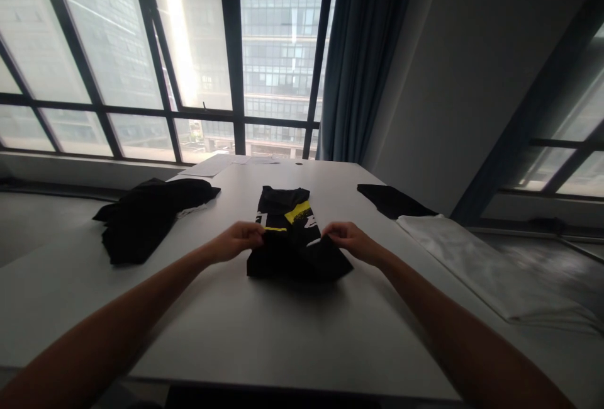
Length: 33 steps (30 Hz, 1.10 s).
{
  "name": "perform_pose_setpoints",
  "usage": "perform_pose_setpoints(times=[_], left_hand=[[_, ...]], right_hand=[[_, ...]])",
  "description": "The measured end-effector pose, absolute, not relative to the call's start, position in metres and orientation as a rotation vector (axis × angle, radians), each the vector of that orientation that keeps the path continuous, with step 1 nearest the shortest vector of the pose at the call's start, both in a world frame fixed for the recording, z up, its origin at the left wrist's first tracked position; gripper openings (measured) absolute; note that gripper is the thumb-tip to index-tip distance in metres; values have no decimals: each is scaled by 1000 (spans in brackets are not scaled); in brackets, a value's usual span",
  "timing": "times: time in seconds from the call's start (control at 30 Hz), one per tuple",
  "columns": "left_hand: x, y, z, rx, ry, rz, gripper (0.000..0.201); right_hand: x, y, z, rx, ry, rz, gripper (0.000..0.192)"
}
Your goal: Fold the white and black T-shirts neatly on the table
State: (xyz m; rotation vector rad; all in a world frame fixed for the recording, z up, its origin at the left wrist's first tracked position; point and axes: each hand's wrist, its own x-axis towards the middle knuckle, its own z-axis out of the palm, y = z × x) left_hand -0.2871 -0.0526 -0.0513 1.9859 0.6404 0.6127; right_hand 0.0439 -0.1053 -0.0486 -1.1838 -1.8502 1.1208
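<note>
Both hands are on the black shirt with yellow print (pixel 290 233) sitting mid-bench. The left hand (pixel 238 239) has its grip pinched shut on the shirt's left edge, and the right hand (pixel 346 237) has its grip closed on the right edge, so the folded shirt lies right between the two and just past them toward the windows. Well off to the left of the left hand there's a heap of black clothes (pixel 146 217). Out past the right hand lies a dark folded piece (pixel 391 200), with a white cloth (pixel 476 264) beside it. The grey bench (pixel 264 333) carries all of it.
</note>
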Motion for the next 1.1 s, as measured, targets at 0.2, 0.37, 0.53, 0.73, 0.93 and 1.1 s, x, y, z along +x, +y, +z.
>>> perform_pose_setpoints(times=[0.2, 0.37, 0.53, 0.73, 0.93, 1.1], left_hand=[[-288, -33, -69, 1696, 1127, 705, 79], [-290, -30, -75, 1937, 1189, 551, 77], [-283, -40, -72, 2210, 1195, 673, 65], [-280, -37, -78, 2354, 1303, 593, 66], [-281, -38, -79, 2365, 1359, 551, 57], [-284, -41, -71, 2251, 1372, 369, 57]], right_hand=[[32, -97, -61, -1594, -1491, 980, 27], [32, -101, -63, -1662, -1725, 912, 27], [33, -102, -58, -1630, -1848, 821, 15], [36, -102, -58, -1746, -1943, 749, 13], [34, -100, -66, -1702, -1994, 559, 17], [32, -99, -69, -1740, -1966, 534, 20]])
